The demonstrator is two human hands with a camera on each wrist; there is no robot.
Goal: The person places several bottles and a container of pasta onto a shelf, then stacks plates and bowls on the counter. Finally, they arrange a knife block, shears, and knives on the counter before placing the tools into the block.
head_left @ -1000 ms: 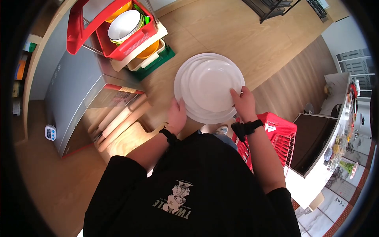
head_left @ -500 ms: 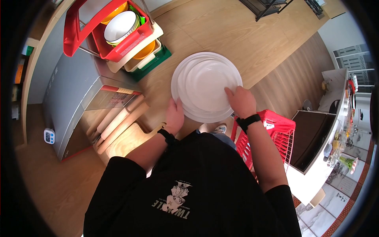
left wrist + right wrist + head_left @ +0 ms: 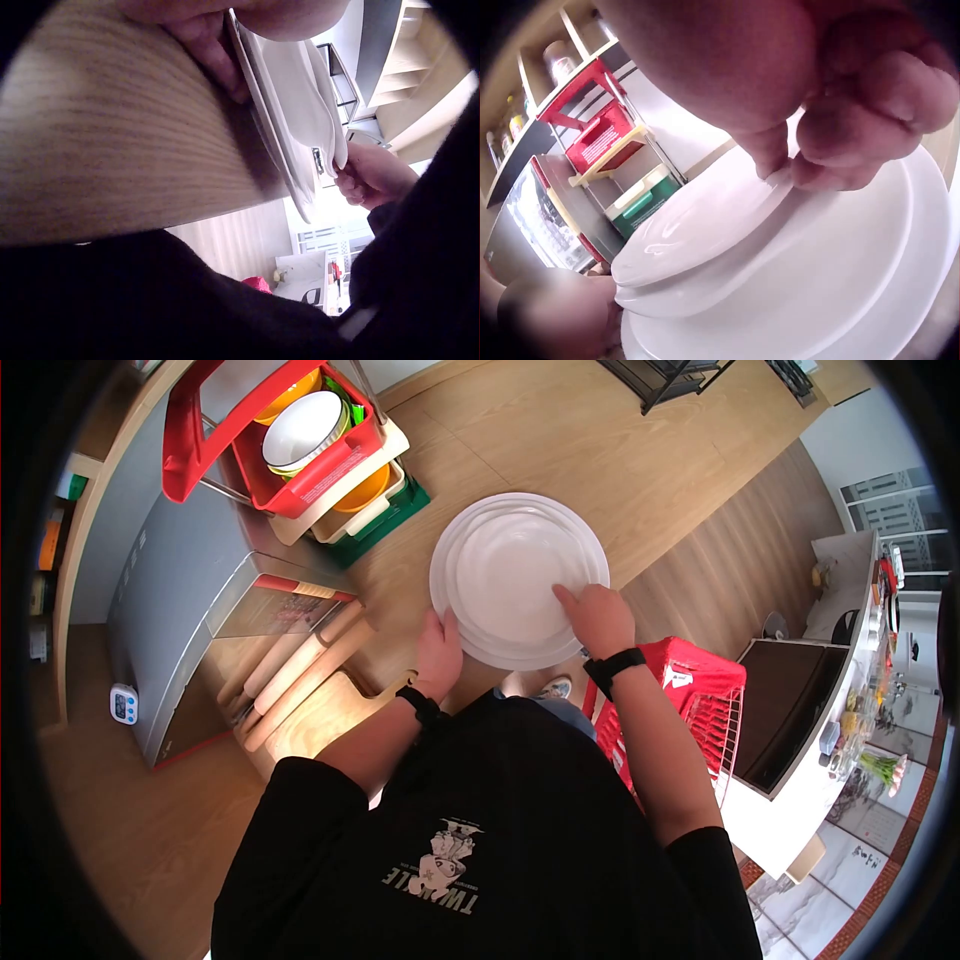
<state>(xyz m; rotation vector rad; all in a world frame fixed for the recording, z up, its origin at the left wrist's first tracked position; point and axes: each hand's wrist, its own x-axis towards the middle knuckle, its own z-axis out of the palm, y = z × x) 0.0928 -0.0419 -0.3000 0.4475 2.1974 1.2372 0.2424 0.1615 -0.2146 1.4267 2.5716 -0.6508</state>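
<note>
White plates of several sizes lie in a stack over the wooden tabletop in front of me, with a large plate point(image 3: 438, 560) at the bottom and a small plate point(image 3: 505, 575) on top. My left hand point(image 3: 438, 653) holds the stack's left edge; the left wrist view shows its fingers point(image 3: 214, 60) under the large plate's rim. On the other side, my right hand point(image 3: 603, 618) pinches the small plate's rim. Its thumb lies on top and its other fingers are curled at the edge. In the right wrist view the small plate point(image 3: 697, 232) tilts above the wider ones.
At the upper left, a rack with a red basket point(image 3: 315, 490) of bowls and a green basket point(image 3: 385, 525) stands beside a large grey box point(image 3: 190, 570). Wooden cylinders point(image 3: 310, 660) and a board point(image 3: 335, 720) lie left. A red shopping cart point(image 3: 680, 670) stands right.
My right hand has shifted left and inward over the plates, and its fingers have curled at the small plate's rim. The small plate has slid slightly left. My left hand keeps its hold.
</note>
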